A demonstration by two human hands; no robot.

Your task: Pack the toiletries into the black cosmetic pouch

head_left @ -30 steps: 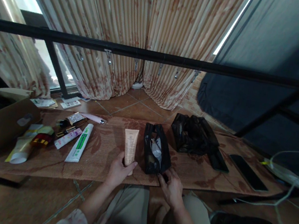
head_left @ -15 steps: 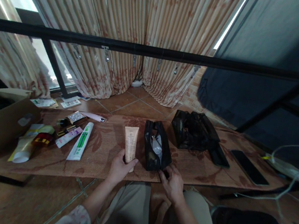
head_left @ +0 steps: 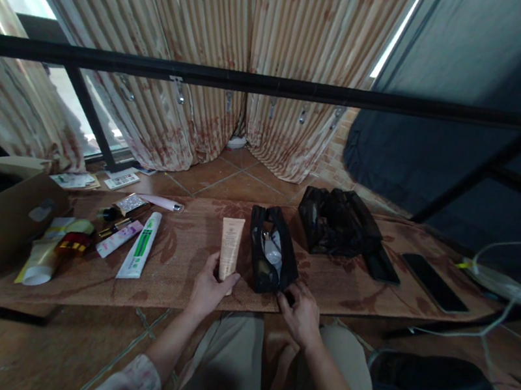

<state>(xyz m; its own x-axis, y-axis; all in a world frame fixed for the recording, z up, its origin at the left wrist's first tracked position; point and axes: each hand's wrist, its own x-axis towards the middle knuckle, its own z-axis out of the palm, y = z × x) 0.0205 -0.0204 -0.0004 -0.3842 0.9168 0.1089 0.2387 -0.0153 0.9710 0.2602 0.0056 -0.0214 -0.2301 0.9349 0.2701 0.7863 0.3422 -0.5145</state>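
Note:
A beige squeeze tube [head_left: 230, 246] stands nearly upright, cap down, with the fingers of my left hand [head_left: 209, 282] closed around its lower part. Just right of it, a black mesh pouch [head_left: 257, 264] lies with its top unzipped, and a clear and white item [head_left: 273, 250] shows inside. My right hand [head_left: 300, 310] pinches the pouch's near right corner between thumb and fingers. Behind and to the right sits a second, larger black mesh bag [head_left: 330, 222].
On the left lie a white and green tube [head_left: 140, 248], a pink floral tube [head_left: 119, 238], an amber jar [head_left: 75, 239], a cream tube [head_left: 41, 262] and a cardboard box [head_left: 3, 227]. A dark phone [head_left: 434, 283] rests at right. A black metal bar [head_left: 278, 86] crosses beyond the table.
The beige tube has shifted slightly right toward the pouch and stands a little straighter in my left hand. My right hand stays at the pouch's corner. The view has moved slightly.

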